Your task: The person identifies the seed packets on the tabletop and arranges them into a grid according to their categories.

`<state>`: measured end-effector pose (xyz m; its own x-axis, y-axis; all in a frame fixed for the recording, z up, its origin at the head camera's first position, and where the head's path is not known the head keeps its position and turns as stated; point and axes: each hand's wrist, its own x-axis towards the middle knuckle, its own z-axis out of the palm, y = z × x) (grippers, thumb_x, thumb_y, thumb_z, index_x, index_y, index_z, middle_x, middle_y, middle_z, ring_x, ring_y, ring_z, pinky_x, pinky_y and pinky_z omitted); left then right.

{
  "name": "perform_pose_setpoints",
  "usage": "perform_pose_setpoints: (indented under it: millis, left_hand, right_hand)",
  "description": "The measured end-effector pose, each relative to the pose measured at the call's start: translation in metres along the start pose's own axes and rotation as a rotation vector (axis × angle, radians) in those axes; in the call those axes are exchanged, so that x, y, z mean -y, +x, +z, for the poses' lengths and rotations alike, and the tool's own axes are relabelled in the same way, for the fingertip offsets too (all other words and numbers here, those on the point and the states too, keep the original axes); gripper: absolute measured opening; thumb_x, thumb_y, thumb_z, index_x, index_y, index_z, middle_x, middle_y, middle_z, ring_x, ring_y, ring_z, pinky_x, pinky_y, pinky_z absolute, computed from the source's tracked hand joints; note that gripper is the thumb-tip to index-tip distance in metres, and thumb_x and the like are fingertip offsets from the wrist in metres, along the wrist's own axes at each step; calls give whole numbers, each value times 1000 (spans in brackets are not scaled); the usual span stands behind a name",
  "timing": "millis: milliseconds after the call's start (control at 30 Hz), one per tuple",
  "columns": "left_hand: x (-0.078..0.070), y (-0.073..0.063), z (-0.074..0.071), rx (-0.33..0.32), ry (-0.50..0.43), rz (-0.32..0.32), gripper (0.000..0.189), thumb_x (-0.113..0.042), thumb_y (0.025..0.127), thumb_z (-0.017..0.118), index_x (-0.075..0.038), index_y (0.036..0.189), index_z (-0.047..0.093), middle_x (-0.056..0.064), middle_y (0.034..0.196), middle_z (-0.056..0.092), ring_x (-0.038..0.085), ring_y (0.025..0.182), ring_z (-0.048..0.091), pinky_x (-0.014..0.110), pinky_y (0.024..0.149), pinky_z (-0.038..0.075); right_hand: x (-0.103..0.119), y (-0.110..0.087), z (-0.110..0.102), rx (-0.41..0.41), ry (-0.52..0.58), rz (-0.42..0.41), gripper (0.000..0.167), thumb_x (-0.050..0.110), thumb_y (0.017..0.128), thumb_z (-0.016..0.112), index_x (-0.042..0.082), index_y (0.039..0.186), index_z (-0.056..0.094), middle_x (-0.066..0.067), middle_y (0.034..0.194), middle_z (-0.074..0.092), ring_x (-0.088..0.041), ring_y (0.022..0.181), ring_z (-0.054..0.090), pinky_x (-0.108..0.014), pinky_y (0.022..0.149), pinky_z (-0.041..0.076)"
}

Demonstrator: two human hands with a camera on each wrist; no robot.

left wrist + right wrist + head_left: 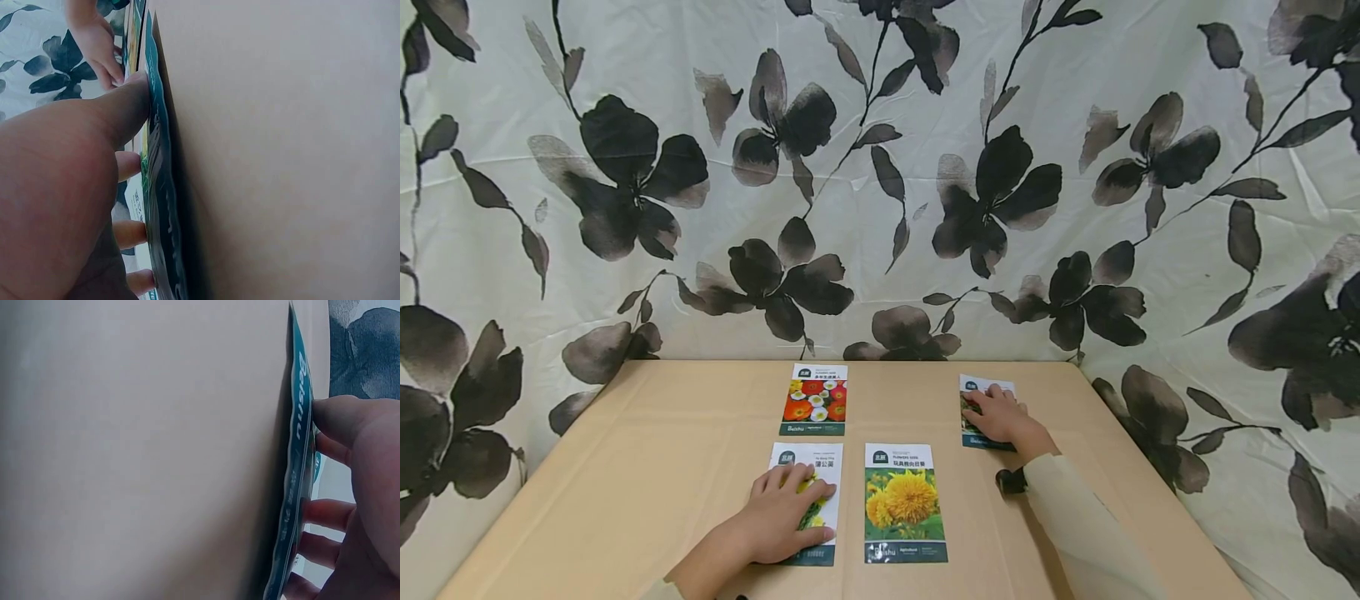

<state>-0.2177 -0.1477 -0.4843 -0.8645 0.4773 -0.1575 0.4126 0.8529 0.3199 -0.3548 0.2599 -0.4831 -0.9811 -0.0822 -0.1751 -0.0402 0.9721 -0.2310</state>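
Observation:
My left hand [786, 517] rests on a seed packet [825, 556] with yellow flowers, its fingers spread across the front. In the left wrist view, the thumb [128, 106] and fingertips touch the face of that packet [164, 206], which lies on the table. Farther off at the right, my right hand [1002, 417] lies on another seed packet [973, 383] and hides most of its picture. Seen from the right wrist, thumb and fingertips touch the front of this packet [294, 469], near its dark green lower band.
Between the hands lies a seed packet with yellow double blooms [906, 504]. Behind the left hand is a packet with red, orange and white flowers [814, 400]. The wooden table [662, 467] ends at a white curtain [880, 217] with dark printed flowers.

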Motion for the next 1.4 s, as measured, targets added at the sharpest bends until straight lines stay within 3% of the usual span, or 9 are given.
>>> perform_pose_setpoints:
  millis: [700,1400]
  left_hand:
    - [-2,-2,-2,-3,-9,1,67,-67,86,68,-31,141,60,13,153,46,45,140,36,76,111,25]
    - [-1,-2,-1,-17,0,18,65,-66,87,67,-30,140,61,12,151,47,45,140,36,75,110,26]
  right_hand:
    - [10,2,1,20,-3,-27,54,46,104,54,27,154,47,-21,147,43,-39,125,43,-62,98,40]
    - [13,4,-1,31,-6,-31,54,45,104,55,25,154,48,-24,149,42,-42,128,43,-67,102,39]
